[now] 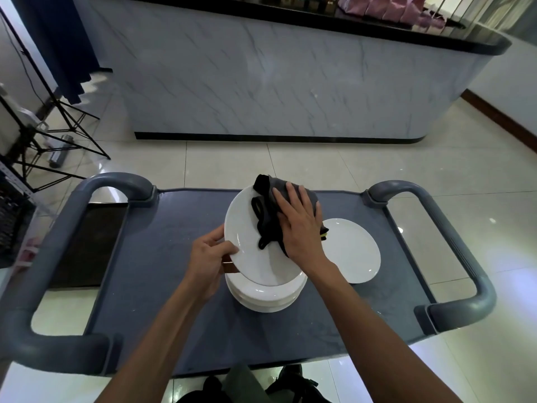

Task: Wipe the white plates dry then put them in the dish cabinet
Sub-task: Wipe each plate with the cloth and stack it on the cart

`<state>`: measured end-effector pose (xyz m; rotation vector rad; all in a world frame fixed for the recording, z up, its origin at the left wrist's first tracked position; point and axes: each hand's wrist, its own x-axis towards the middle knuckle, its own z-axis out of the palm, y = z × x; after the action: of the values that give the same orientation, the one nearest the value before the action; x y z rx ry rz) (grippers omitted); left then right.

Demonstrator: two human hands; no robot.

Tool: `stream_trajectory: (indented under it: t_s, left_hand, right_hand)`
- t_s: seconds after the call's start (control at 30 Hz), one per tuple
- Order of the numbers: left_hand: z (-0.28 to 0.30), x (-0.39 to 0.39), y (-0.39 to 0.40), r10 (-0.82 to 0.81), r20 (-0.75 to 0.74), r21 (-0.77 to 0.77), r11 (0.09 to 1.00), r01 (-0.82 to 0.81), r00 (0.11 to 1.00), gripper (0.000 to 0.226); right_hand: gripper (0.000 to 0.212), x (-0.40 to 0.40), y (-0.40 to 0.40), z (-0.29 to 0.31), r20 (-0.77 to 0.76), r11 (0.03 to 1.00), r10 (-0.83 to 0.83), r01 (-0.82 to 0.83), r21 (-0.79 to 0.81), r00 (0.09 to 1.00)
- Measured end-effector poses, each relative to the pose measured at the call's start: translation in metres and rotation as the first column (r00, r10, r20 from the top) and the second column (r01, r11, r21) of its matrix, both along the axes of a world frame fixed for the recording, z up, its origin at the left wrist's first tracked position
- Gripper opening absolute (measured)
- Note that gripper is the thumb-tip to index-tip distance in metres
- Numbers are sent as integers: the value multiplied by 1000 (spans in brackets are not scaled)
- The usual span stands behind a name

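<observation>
My left hand (209, 257) grips the near left rim of a white plate (247, 225), thumb on top, and holds it tilted above a stack of white plates (266, 296) on the grey cart top (162, 263). My right hand (300, 225) lies flat, fingers spread, pressing a dark grey cloth (266, 216) onto the plate's face. A single white plate (353, 251) lies flat on the cart just to the right of the stack. The dish cabinet is not in view.
The cart has thick grey handles at the left (55, 257) and right (453, 245) ends. Beyond it stands a marble-faced counter (276, 82) with a black top. Black tripod stands (49, 135) are on the tiled floor at the left.
</observation>
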<state>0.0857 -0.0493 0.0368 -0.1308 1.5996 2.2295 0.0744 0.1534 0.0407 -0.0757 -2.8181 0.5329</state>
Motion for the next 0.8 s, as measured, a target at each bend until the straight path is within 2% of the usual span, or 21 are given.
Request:
stream_trajectory:
  t_s: [0.17,0.3,0.47,0.6,0.8]
  left_hand:
    - [-1,1,2,-32,-2,-16,999,32,999,50]
    - [-2,3,3,-4,16,3,1000,3,1000,46]
    - [-5,5,1,15,12,10,1000,-15,1000,39]
    - [-6,4,1,-18,-11,-25,1000,18,1000,44]
    - [-5,7,0,3,-8,-3,1000,-3,1000,53]
  right_hand:
    - [53,-6,-22,6,-39,995,101,-101,3,994]
    - [54,4,-40,4,-2,975,219,-219,23,976]
    - [53,14,-42,-6,10,963,269,-269,8,963]
    - [57,4,-39,-2,-19,970,243,-243,11,970]
    - [52,-13,-18,8,-56,998,67,-67,-3,996]
